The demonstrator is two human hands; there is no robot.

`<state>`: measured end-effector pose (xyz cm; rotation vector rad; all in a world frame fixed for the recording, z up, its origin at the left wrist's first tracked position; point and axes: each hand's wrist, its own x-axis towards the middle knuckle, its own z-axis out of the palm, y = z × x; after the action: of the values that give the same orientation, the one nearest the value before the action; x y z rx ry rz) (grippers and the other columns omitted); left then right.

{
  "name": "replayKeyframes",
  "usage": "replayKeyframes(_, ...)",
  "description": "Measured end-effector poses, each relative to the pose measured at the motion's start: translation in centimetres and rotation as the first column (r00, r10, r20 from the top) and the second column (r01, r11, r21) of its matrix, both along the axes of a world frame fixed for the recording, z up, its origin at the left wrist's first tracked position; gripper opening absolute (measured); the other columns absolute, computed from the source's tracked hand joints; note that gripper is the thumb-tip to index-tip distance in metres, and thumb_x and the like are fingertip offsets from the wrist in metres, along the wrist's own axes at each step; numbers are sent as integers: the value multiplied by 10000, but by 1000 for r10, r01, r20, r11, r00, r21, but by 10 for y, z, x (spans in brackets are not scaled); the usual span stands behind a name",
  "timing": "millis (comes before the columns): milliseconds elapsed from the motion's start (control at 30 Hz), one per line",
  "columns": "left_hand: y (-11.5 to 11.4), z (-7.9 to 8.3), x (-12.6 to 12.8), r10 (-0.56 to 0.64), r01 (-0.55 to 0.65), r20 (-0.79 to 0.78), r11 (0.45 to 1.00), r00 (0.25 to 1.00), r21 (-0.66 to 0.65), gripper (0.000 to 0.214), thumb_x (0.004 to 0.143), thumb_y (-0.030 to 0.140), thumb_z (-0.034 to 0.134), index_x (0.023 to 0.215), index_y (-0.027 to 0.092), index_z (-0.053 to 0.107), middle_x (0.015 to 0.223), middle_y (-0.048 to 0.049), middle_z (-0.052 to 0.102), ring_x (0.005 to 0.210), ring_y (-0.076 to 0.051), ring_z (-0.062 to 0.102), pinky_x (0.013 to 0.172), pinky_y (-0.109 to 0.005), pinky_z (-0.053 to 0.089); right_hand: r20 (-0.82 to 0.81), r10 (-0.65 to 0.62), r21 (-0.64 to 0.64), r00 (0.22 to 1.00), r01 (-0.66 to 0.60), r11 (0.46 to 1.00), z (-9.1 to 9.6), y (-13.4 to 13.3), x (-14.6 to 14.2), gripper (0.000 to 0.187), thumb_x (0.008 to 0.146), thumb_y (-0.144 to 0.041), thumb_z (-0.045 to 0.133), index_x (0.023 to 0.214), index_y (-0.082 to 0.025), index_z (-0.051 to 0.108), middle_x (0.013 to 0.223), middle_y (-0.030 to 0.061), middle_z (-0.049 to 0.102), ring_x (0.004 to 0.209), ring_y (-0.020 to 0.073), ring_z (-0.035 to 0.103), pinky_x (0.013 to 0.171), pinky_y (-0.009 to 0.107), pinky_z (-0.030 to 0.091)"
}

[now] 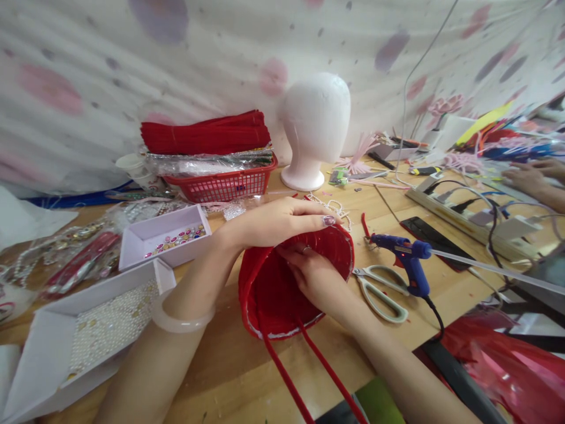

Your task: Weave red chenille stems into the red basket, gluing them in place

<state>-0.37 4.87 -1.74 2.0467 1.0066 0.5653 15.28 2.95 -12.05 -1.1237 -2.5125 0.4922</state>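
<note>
A red, fuzzy, bowl-shaped cap lies tilted on the table, its opening facing me and a whitish line along its rim. My left hand wraps over its upper side, thumb by the rim. Inside the opening is my right hand, fingers bent against the inner wall; some fingertips are hidden. Two red fuzzy stems run from the cap toward me. To the right lie scissors with pale handles and a blue hot glue gun with a long glue stick in its back.
A white foam head stands behind the cap. Red fuzzy stems fill a red basket. White boxes hold gems and pearl beads. At right are a phone, a power strip and another person's hands.
</note>
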Motion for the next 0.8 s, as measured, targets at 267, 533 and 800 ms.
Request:
replayKeyframes(267, -1, 1, 0, -21, 22, 28, 999, 999, -24, 309, 960, 244, 478, 1185, 143, 665, 1260, -36, 677, 1152, -135, 598, 1015, -227, 406, -18, 8, -33, 1000, -9, 999, 0, -1, 0, 463, 895, -56, 443, 1282, -192, 658, 1275, 137, 662, 1134, 259, 644, 993, 398, 499)
replayKeyframes(533, -2, 2, 0, -16, 17, 14, 1000, 1000, -18, 297, 959, 251, 481, 1165, 153, 671, 1241, -20, 685, 1131, -134, 606, 990, -220, 416, -12, -18, -18, 1000, 18, 1000, 2, -1, -1, 489, 875, -42, 446, 1301, -178, 642, 1310, 151, 643, 1165, 282, 626, 1012, 438, 485)
replayKeyframes(800, 1, 1, -5, -9, 9, -25, 1000, 1000, 5, 303, 955, 291, 473, 1159, 189, 673, 1252, -10, 675, 1157, -155, 597, 1014, -250, 408, 9, -2, 23, 1000, 2, 1000, 0, 3, 0, 494, 882, -37, 447, 1289, -229, 651, 1293, 123, 659, 1122, 259, 652, 980, 421, 509)
